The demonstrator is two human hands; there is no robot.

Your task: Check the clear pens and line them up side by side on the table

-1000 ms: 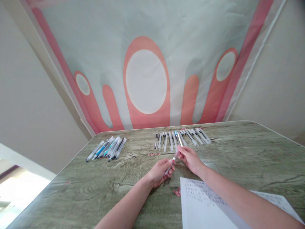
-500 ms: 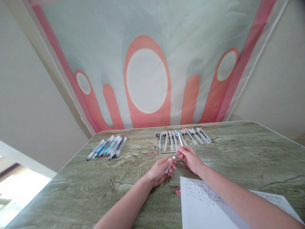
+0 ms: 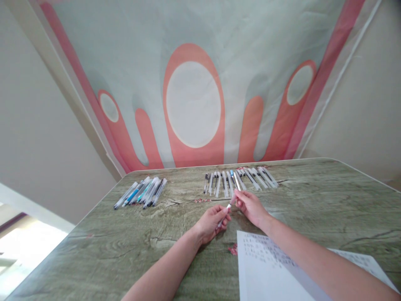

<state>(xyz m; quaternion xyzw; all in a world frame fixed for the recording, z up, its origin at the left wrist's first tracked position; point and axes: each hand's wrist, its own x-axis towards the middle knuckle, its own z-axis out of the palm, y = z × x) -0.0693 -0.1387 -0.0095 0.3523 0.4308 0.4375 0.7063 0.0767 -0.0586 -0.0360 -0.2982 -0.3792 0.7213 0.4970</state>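
My left hand (image 3: 211, 223) is closed around the barrel of a slim pen (image 3: 229, 206), which slants up to the right and has a white and red part showing. At its upper end, my right hand (image 3: 249, 205) pinches a pale translucent pen cap (image 3: 233, 199) between thumb and fingers. Whether the cap touches the pen or stands slightly apart, I cannot tell. Just beyond my right hand lies a row of pens and clear caps (image 3: 225, 186), laid side by side.
Several capped pens (image 3: 139, 194) lie bunched at the left of the wood-patterned table (image 3: 150, 259). Sheets of paper with handwriting (image 3: 260, 271) lie under my right forearm. Behind the table's far edge rises a wall covering (image 3: 138, 50) with orange shapes.
Both hands keep their grip and stay nearly in place. My left fingers have shifted slightly up along the pen, and less of its lower barrel shows.
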